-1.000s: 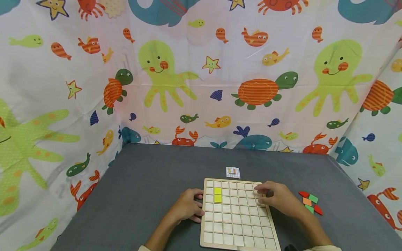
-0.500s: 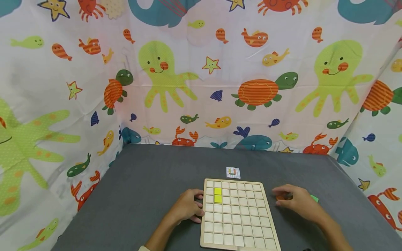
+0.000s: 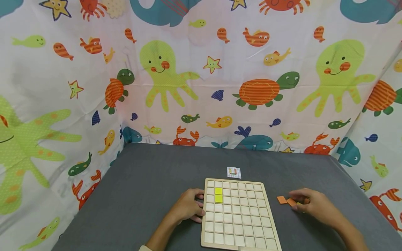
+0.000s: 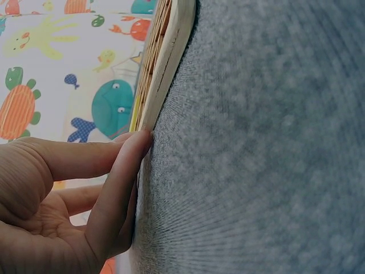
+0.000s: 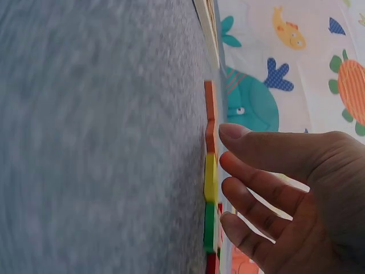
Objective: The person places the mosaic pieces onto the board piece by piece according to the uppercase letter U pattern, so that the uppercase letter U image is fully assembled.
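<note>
My left hand (image 3: 187, 205) rests at the left side of a pale wooden grid board (image 3: 238, 220); in the left wrist view, the thumb and fingers touch its edge. Two yellow square tiles (image 3: 218, 194) sit one above the other in the board's second column. To the board's right, my right hand (image 3: 317, 206) hovers low with fingers loosely bent over a row of tiles. Two orange tiles (image 3: 282, 199) show left of its fingertips. Beneath the fingers, the right wrist view has a yellow tile (image 5: 210, 177), a green tile (image 5: 210, 226) and some red ones (image 5: 212, 264).
A small white card (image 3: 233, 172) with a printed grid and coloured shape lies behind the board. Grey cloth (image 3: 163, 167) covers the table. A curtain (image 3: 201, 80) printed with sea animals hangs along the back and both sides.
My right hand has moved from the board's upper right rightward to the loose tiles. Two orange tiles now lie nearer the board, left of that hand. My left hand has stayed at the edge.
</note>
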A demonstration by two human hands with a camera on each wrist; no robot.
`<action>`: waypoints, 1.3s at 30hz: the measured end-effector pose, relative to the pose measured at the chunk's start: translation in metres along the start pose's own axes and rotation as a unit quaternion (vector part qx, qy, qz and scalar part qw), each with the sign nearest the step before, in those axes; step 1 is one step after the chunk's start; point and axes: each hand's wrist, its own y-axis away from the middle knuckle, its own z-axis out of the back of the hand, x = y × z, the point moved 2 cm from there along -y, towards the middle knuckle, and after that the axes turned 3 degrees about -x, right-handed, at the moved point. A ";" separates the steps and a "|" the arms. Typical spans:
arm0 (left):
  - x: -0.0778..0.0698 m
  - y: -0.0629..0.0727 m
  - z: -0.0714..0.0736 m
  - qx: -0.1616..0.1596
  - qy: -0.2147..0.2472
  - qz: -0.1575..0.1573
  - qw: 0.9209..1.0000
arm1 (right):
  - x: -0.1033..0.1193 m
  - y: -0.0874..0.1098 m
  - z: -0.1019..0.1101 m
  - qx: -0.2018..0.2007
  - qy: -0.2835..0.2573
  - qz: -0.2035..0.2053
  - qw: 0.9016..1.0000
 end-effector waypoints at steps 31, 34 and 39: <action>0.001 0.000 0.000 0.000 0.000 -0.002 1.000 | -0.027 0.006 0.008 0.053 0.050 -0.044 0.996; 0.001 0.000 0.000 0.000 0.001 -0.003 1.000 | -0.027 0.006 0.008 0.057 0.050 -0.046 0.996; 0.001 -0.001 0.000 -0.001 0.001 -0.004 1.000 | -0.025 0.006 0.009 0.052 0.050 -0.044 0.996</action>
